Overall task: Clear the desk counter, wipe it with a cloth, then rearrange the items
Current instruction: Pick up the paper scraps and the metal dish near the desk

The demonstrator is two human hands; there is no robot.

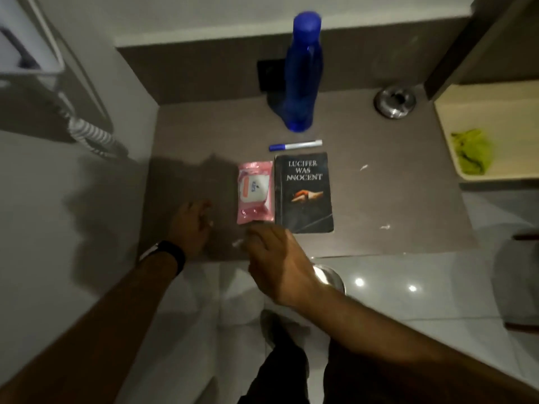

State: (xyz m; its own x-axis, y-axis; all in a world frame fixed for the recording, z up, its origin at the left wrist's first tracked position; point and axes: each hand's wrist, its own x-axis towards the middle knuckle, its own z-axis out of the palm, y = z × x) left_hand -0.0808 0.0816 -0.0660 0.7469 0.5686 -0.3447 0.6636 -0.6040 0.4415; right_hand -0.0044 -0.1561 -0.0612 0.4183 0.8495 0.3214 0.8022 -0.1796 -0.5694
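On the brown desk counter (393, 188) a black book (304, 193) lies flat in the middle. A pink pack of wipes (255, 192) lies against its left side. A blue and white marker (295, 145) lies just behind them, and a tall blue bottle (302, 74) stands further back. My left hand (191, 225) rests on the counter left of the pink pack, fingers apart, holding nothing. My right hand (277, 258) hovers at the front edge, its fingertips just short of the pack's near end, holding nothing. A green cloth (472, 151) lies crumpled on a pale shelf at the right.
A round metal ashtray (395, 102) sits at the back right of the counter. A black wall socket (269, 74) is behind the bottle. A phone with a coiled cord (90, 132) hangs on the left wall. Small white scraps (385, 227) lie on the counter. Glossy floor tiles lie below.
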